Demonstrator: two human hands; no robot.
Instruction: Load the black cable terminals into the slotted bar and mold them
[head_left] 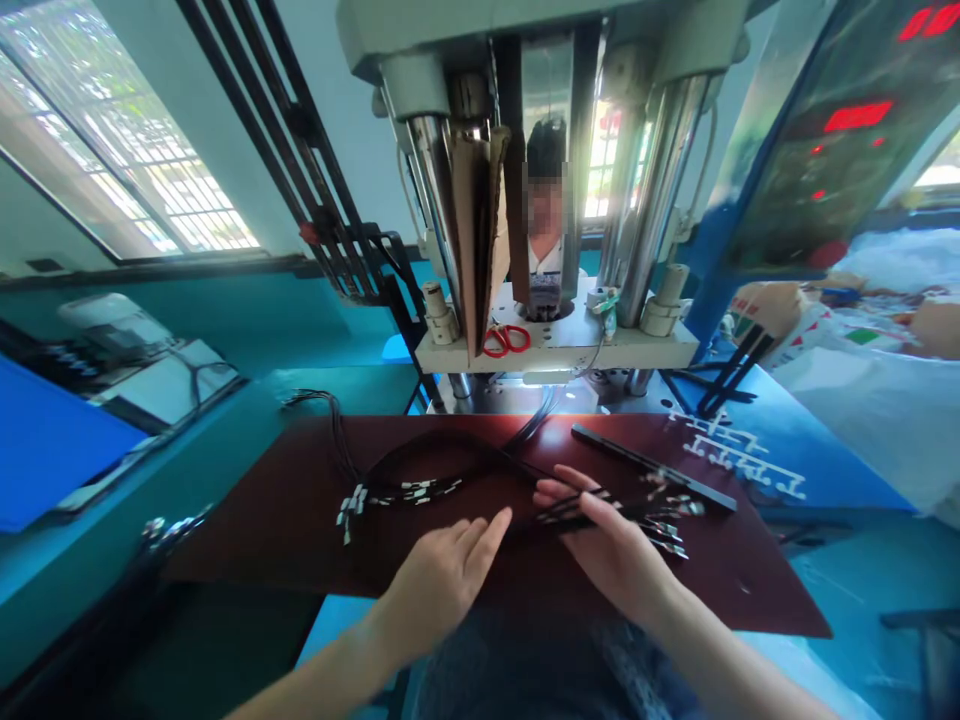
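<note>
Two hands: left hand [448, 565] near six o'clock in the view, right hand [616, 555] near five, both above the dark red board [765, 585].
Black cables: bundled across the right hand between thumb and fingers, metal end fittings [669, 530] on its two-to-three o'clock side.
Right grip: palm turned up, fingers loosely spread under the bundle; whether the thumb presses down cannot be told.
Left grip: released, nothing visible in it; fingertips near the bundle, contact unclear.
Handling: probably light and bendy; smooth sheaths may slide apart, hard fittings may snag.
Best hold: likely the gathered lengths just behind the fittings.
Around the right hand: dark bar [651, 466] at one o'clock, red-handled scissors [508, 341] on the press [637, 352] at eleven.
</note>
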